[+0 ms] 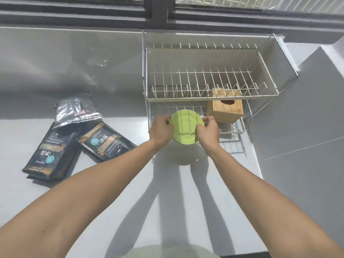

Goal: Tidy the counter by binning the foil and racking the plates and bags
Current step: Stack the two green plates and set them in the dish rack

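A small green plate (pixel 184 125) is held tilted at the front of the wire dish rack (pixel 204 98), level with its lower shelf. My left hand (pixel 161 131) grips the plate's left rim and my right hand (pixel 207 132) grips its right rim. Two black coffee bags lie flat on the counter to the left: one (pixel 50 153) further left, the other (pixel 106 142) nearer the rack. A crumpled silver foil bag (pixel 76 109) lies behind them, overlapping the left bag's top.
A wooden tissue box (pixel 226 108) stands on the rack's lower shelf at the right. The rack's upper tier holds nothing. The grey counter (pixel 111 192) runs to a tiled wall and a window behind; a ledge steps up at the right.
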